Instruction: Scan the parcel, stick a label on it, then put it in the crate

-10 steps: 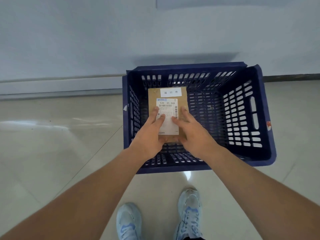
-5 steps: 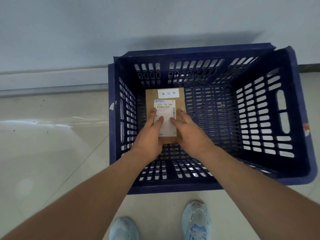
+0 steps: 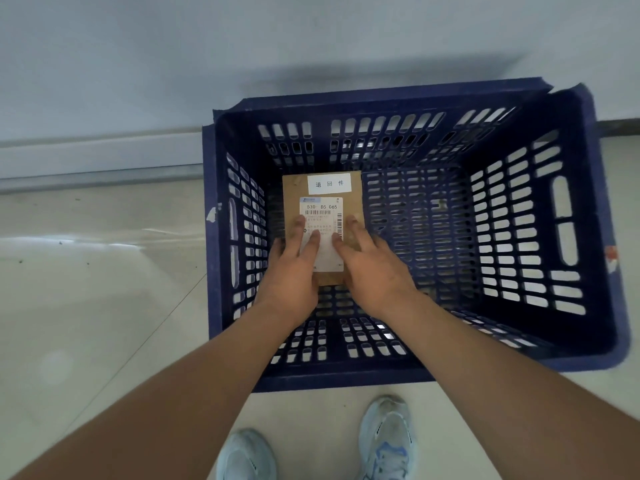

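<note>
Pale glossy floor tiles (image 3: 104,306) and a plain grey wall (image 3: 138,64) fill the left and top of the frame, and the dark blue slotted crate (image 3: 571,209) sits against that wall, taking up the centre and right. Your two shoes (image 3: 386,441) show at the bottom edge.

You have the brown parcel (image 3: 353,202) down inside the crate, left of its middle, near the left wall. I cannot tell whether it already rests on the slotted floor or hangs just above it. A small white label (image 3: 329,183) sits at its far end, and a larger barcode label (image 3: 322,233) lies below that.

Your left hand (image 3: 291,268) grips the near left edge, with its digits laid over the barcode label. Your right hand (image 3: 370,265) holds the near right edge, fingers spread flat on top. Both are closed around the parcel, not loose.

Judging from this, only the release remains. If you let go early, the parcel could drop and land tilted against the left wall. Dragging your fingers off the barcode label might lift or crease a corner. Pulling your arms back fast could knock a wrist on the near rim.
</note>
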`<action>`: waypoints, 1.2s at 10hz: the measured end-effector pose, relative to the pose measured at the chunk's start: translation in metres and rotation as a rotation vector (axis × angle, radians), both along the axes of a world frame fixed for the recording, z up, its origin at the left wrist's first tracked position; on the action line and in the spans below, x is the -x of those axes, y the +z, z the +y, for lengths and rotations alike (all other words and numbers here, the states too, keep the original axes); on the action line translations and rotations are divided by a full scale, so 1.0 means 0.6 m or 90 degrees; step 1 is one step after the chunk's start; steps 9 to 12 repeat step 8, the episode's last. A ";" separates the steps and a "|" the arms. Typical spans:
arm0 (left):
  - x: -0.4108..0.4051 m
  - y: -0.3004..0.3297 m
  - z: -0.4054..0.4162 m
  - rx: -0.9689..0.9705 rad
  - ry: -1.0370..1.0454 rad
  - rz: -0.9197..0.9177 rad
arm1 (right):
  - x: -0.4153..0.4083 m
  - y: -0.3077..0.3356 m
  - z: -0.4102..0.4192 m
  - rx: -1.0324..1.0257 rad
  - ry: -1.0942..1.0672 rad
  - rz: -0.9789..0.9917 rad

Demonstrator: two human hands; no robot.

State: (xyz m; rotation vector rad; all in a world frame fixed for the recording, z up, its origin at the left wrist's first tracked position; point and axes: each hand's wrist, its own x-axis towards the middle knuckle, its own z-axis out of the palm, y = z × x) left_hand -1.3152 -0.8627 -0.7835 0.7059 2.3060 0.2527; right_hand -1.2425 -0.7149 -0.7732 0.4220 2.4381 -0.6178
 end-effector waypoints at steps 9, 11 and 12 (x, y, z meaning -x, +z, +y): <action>-0.032 0.527 -0.039 0.099 -0.079 0.007 | -0.063 0.534 -0.063 -0.039 -0.083 -0.054; -0.032 0.527 -0.039 0.099 -0.079 0.007 | -0.063 0.534 -0.063 -0.039 -0.083 -0.054; -0.032 0.527 -0.039 0.099 -0.079 0.007 | -0.063 0.534 -0.063 -0.039 -0.083 -0.054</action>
